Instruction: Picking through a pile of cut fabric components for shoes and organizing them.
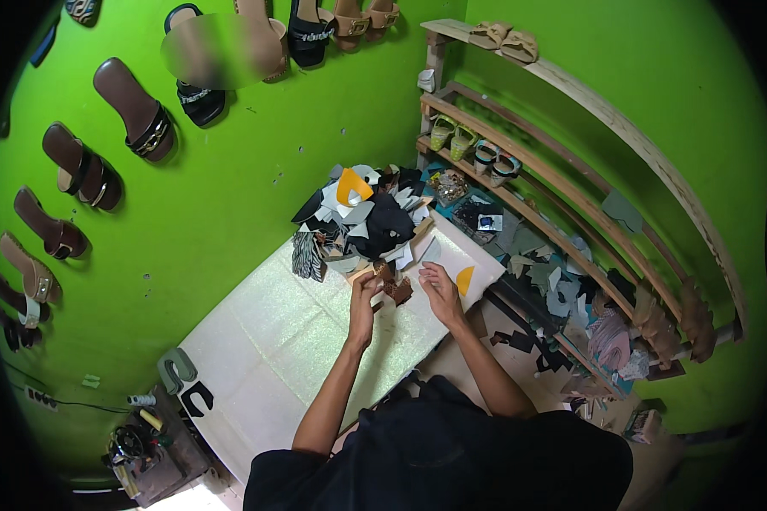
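A bright green painted wall (pixel 213 196) is hung with brown and black slip-on sandals. Below it, a pale, creased, faintly glossy tabletop (pixel 273 341) is seen at a slant, and to its right a plain wooden rack (pixel 656 153) is partly filled with footwear. At the tabletop's far end, a loose heap of flat black, grey and white scraps (pixel 388 223) is piled, curved and pointed in outline. Before it, the right hand (pixel 439 288) is held with fingers loosely curled; whether anything is gripped cannot be told. Opposite, the left hand (pixel 365 289) is held with fingers bent beside the brown piece; whether it is clasped or merely touched cannot be told. A striped black-and-white scrap (pixel 308 257) is draped at the heap's left edge. The dark brown, smooth, angular piece (pixel 396 289) is placed between the hands. Right of the right hand, a small orange wedge with one rounded side (pixel 465 279) is laid flat.
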